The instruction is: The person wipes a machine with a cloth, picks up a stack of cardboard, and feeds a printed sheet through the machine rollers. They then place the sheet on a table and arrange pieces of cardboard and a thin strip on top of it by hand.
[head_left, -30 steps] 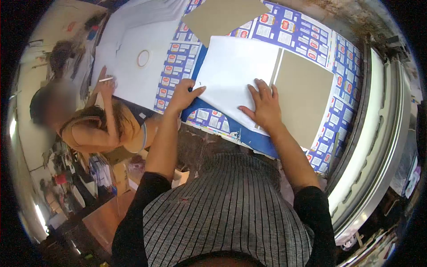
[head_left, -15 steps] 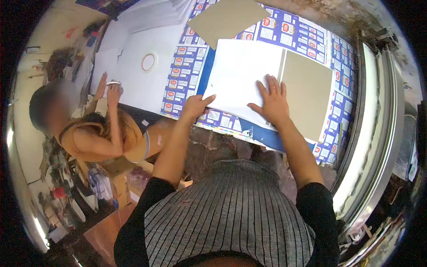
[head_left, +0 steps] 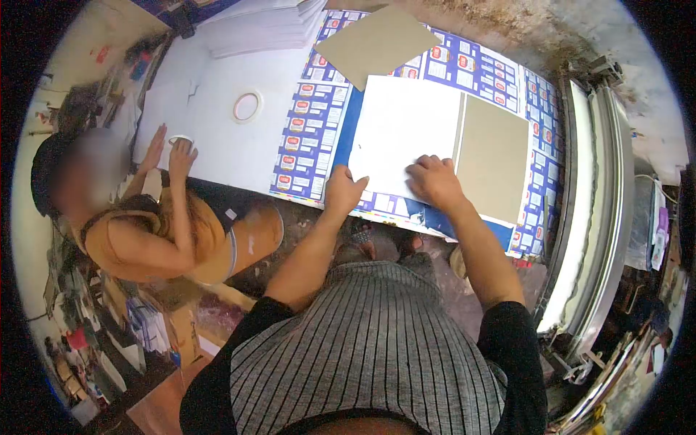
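Far left: a co-worker [head_left: 145, 217] bent over the white tabletop [head_left: 217, 145], both hands beside a small tape roll [head_left: 179, 140]. A larger tape ring [head_left: 247, 106] lay flat further up the same surface, and a stack of white sheets [head_left: 261, 25] sat beyond it.

Centre: blue printed sheets [head_left: 308, 130] covered the bench. The left hand [head_left: 343, 190] rested at the near left corner of the white sheet [head_left: 406, 130], fingers curled and thumb stretched onto the paper (whether it pinched the edge could not be told).

Right of it: the right hand [head_left: 433, 181] sat on the sheet's near edge, fingers folded under and knuckles up; no grip could be made out. Just beside the sheet lay a grey board [head_left: 496, 156], edge to edge with it. A second grey board [head_left: 375, 45] lay above, tilted.

Far right: a metal rail [head_left: 591, 203] ran along the bench.
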`<state>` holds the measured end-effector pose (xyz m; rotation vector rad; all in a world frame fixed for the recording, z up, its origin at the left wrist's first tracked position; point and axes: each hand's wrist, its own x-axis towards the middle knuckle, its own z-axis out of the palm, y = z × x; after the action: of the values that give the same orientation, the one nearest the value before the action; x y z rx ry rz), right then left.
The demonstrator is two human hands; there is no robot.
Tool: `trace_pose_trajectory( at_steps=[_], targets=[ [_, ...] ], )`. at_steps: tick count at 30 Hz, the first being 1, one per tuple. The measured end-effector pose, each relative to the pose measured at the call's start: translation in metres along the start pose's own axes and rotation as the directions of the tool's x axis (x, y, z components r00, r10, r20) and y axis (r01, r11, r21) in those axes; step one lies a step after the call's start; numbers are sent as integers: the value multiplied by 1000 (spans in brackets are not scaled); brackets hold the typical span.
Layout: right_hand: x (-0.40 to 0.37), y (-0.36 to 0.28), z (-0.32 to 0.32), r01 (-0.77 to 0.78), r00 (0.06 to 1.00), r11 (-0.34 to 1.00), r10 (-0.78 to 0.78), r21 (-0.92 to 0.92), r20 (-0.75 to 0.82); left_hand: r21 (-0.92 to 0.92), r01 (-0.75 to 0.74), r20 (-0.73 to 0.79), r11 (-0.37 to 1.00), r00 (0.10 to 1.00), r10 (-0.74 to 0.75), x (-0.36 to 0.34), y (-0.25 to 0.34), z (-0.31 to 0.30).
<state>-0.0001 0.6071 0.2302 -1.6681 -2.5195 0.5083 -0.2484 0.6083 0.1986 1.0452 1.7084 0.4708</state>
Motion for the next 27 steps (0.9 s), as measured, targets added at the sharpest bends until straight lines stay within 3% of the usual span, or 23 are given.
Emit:
trace_pose_trajectory(
  at_steps=[2, 6, 10, 12, 13, 15, 16, 18, 19, 21, 22, 23, 25, 26, 27],
  targets=[
    [0, -8, -6, -15, 1000, 1000, 15, -8, -7, 407, -270, -203, 873, 905, 374, -5, -5, -2],
    [-1, -14, -5, -77, 997, 997, 77, -17, -14, 523, -120, -97, 844, 975, 198, -18, 17, -22],
    [-4, -20, -8, -107, 994, 994, 108, -30, 35, 579, -132, -7, 804, 986, 168, -14, 38, -40],
    [-4, -18, -3, -124, 992, 992, 124, 18, 3, 578, -263, -121, 773, 908, 400, 17, 48, -41],
    [-3, -18, 0, -139, 990, 990, 139, 3, 11, 521, -237, -151, 820, 920, 362, 41, 66, -41],
    [-3, -23, -4, -158, 987, 987, 158, 5, 44, 551, -268, -274, 790, 836, 475, 98, 101, -34],
    [-2, -23, -8, -177, 981, 984, 176, 2, 77, 588, -234, -283, 774, 837, 468, 115, 133, -35],
    [1, -26, -12, -206, 969, 979, 202, 12, 143, 775, -310, -169, 551, 738, 653, 171, 163, -34],
    [1, -22, -7, -186, 977, 982, 182, 34, 108, 761, -299, -164, 576, 770, 617, 197, 183, -32],
    [6, -26, -12, -225, 956, 974, 221, -1, 193, 746, -298, -151, 596, 795, 587, 234, 206, -33],
    [9, -24, -15, -230, 945, 973, 222, 4, 242, 796, -299, -91, 526, 800, 592, 254, 218, -38],
    [4, -20, -11, -193, 970, 981, 190, 2, 150, 841, -296, -29, 454, 812, 583, 275, 221, -44],
    [6, -14, -7, -160, 978, 986, 153, 41, 144, 850, -336, 81, 405, 843, 531, 359, 199, -62],
    [7, -13, -10, -154, 979, 985, 141, 78, 146, 855, -343, 101, 388, 845, 525, 351, 212, -54],
    [8, -8, -9, -166, 976, 981, 150, 97, 157, 888, -206, -3, 411, 892, 453, 319, 227, -55]
  ],
)
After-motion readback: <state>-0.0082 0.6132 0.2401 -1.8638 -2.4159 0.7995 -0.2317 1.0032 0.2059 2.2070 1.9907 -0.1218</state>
